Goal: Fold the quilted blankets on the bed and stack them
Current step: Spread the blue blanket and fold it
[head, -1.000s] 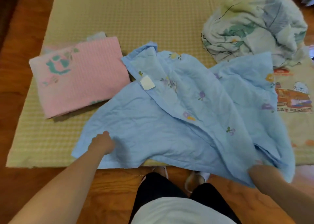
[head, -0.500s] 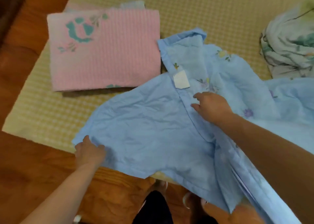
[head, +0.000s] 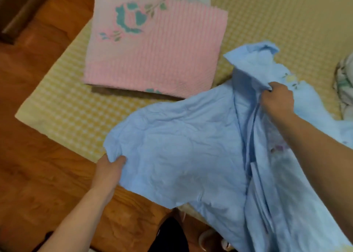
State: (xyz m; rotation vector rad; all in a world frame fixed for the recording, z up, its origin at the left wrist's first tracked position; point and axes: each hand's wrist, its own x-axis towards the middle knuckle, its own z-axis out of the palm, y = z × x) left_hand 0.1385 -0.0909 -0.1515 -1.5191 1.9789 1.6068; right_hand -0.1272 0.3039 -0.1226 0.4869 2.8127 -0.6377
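Head view: I find the blue blanket lying unfolded and creased across the near edge of the bed, part of it overhanging the wooden floor, with my left hand pinching its near-left corner and my right hand gripping a bunched fold along its middle ridge. The folded pink blanket (teal flower print uppermost) sits flat on the bed just beyond it, and a crumpled white floral blanket shows at the right edge.
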